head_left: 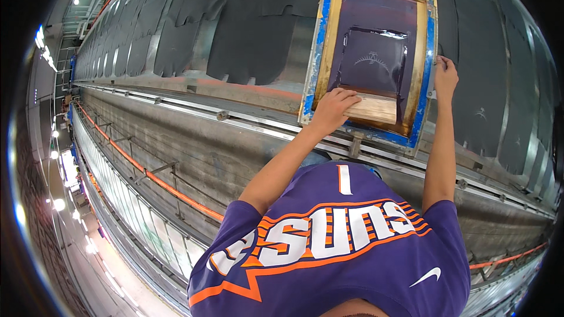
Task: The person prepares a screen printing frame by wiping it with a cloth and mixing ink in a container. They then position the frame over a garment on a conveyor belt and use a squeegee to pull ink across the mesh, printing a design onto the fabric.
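A screen printing frame (pixel 430 47) with worn blue tape on its sides lies over the long table in front of me. Its dark mesh (pixel 364 9) carries a pale curved, spiky design, with glossy dark ink around it. Across the near end of the mesh rests a wooden squeegee (pixel 376 109); my left hand (pixel 333 111) is closed around its left end. Beside the frame's right edge, my right hand (pixel 446 76) has its fingers curled at a small metal piece on that side. Its fingertips are partly hidden.
Dark fabric pieces (pixel 249 41) lie along the table to the left, and more dark fabric (pixel 479 76) lies to the right, with a faint print on it. A metal rail (pixel 194 104) runs along the table's near edge. An orange pipe (pixel 158 178) runs alongside another long table.
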`<state>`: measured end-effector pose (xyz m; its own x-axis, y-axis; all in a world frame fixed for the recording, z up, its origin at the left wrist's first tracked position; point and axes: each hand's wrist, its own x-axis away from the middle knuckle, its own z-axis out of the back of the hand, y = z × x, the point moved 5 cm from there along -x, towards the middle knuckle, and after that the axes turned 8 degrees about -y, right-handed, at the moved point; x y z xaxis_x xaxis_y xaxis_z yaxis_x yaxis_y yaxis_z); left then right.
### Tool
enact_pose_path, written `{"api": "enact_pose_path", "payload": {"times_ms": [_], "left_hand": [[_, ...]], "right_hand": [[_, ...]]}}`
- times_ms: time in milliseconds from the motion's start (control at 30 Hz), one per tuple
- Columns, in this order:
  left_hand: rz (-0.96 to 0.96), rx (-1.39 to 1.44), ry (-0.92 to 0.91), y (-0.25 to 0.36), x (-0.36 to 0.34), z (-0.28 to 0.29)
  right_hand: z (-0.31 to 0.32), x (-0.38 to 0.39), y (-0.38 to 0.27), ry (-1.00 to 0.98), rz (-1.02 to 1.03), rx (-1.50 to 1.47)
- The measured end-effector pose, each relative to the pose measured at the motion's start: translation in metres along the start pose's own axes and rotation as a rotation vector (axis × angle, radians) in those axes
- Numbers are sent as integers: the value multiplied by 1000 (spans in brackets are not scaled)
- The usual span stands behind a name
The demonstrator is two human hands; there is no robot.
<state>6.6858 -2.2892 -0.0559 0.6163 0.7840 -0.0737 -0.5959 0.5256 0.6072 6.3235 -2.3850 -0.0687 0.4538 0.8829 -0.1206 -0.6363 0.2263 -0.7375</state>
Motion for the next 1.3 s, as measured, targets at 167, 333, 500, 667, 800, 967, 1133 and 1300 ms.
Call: {"api": "enact_pose_path", "payload": {"times_ms": [167,333,500,667,800,967,1133,1300], "left_hand": [[36,-52,29,-88,42,70],[50,-61,-51,-208,99,155],[52,-90,-136,-253,109,175],[39,-178,-157,-266,109,183],[-4,-141,-101,-270,120,195],[-79,-198,-227,-281,160,181],[-114,-297,-208,-273,149,183],[-92,-349,-105,-317,60,181]], "right_hand": [[-96,40,-89,10,84,-61],[-226,89,-180,-15,36,-193],[-282,97,-201,-20,-62,-232],[-293,105,-201,18,-48,-277],[-294,102,-204,27,-12,-141],[-298,99,-189,-38,-72,-35],[-294,97,-181,-171,-62,26],[-274,87,-242,-186,355,629]]}}
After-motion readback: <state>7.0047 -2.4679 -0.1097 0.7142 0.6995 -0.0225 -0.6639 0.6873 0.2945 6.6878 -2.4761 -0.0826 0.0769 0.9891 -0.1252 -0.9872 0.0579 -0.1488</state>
